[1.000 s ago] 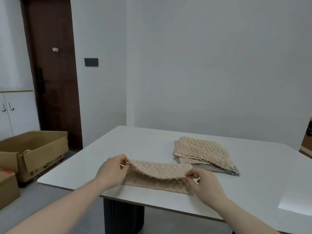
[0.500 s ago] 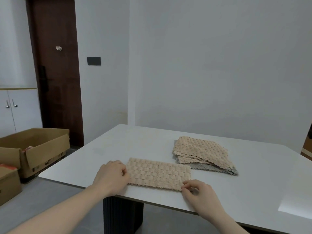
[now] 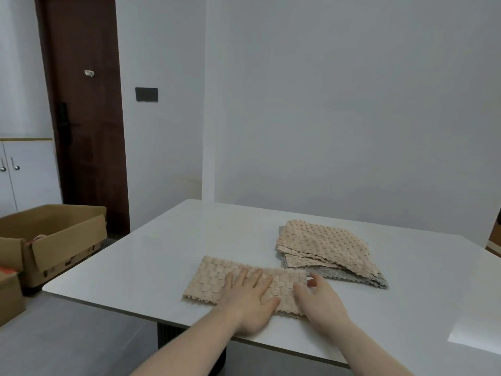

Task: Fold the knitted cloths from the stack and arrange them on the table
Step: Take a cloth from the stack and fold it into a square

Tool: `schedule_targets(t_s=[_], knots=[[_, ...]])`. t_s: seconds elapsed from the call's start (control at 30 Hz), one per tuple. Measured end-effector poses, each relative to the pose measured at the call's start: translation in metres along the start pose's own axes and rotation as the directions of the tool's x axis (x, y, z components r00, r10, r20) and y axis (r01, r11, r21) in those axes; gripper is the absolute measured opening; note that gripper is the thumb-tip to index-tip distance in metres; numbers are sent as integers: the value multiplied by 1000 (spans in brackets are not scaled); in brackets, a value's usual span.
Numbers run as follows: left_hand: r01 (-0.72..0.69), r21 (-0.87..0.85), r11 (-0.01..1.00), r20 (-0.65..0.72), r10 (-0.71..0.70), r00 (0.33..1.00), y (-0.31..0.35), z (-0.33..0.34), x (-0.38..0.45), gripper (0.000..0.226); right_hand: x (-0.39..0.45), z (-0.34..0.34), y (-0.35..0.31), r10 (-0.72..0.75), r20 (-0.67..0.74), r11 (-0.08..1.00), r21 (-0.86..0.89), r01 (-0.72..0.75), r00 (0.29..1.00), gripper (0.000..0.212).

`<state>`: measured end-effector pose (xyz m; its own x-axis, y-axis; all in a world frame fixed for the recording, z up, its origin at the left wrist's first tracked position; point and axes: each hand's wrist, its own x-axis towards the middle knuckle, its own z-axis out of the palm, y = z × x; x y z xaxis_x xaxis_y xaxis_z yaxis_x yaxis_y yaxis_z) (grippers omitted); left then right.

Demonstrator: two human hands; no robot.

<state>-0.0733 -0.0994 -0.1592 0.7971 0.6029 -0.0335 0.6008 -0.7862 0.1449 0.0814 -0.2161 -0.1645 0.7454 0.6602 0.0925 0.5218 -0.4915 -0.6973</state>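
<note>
— Where is the folded cloth (image 3: 217,278) placed?
— It is laid flat near the front edge of the white table (image 3: 162,256), just beside the stack of cloths (image 3: 325,248).
— How are the hands held?
— The left hand (image 3: 250,299) is pressed flat on the cloth, fingers spread. The right hand (image 3: 321,301) is rested at the cloth's right end, fingers loosely bent; nothing is seen pinched.

Left hand (image 3: 250,295) flat on folded beige cloth (image 3: 217,280) at worktop (image 3: 151,261) near edge; right hand (image 3: 321,301) at its right end, fingers loosely bent; stack (image 3: 325,246) just behind.
</note>
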Motion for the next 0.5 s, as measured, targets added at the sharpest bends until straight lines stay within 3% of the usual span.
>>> schedule_targets(t_s=[0.1,0.23,0.37,0.5], knots=[[-11,-10,1000,-2,11,1000,-4,3,3,71,0,10,-2,-34,-115,968,-249,4,993,67],[-29,-39,999,-15,28,999,-8,3,1,71,-1,12,-5,19,-136,936,-347,-65,991,62],[-56,-118,991,41,61,997,-16,-8,-1,72,-3,9,-4,7,-103,938,-344,-43,995,53],[-28,-166,986,-87,13,996,-47,-23,-5,66,-4,7,-4,2,-83,967,-254,-23,997,30]])
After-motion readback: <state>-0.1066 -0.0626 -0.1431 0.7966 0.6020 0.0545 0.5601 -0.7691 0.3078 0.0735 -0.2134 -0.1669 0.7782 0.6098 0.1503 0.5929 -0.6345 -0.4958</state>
